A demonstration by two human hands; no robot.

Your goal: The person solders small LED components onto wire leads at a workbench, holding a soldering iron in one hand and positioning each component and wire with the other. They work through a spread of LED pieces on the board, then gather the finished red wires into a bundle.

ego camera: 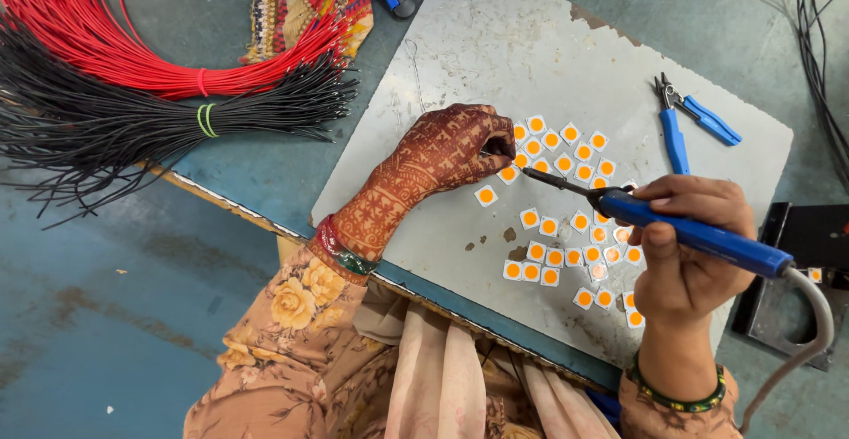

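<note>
Your right hand (685, 244) grips the blue soldering iron (699, 234), its tip at a small square LED chip (508, 173) on the grey board (495, 59). Your left hand (447, 152) pinches there, perhaps on a thin wire. Blue cutters (676, 129) lie nearby.

No packages, labels, signs or screens show anywhere in this view. Nothing on the work surface carries a wrapper, a tag or a display.
</note>
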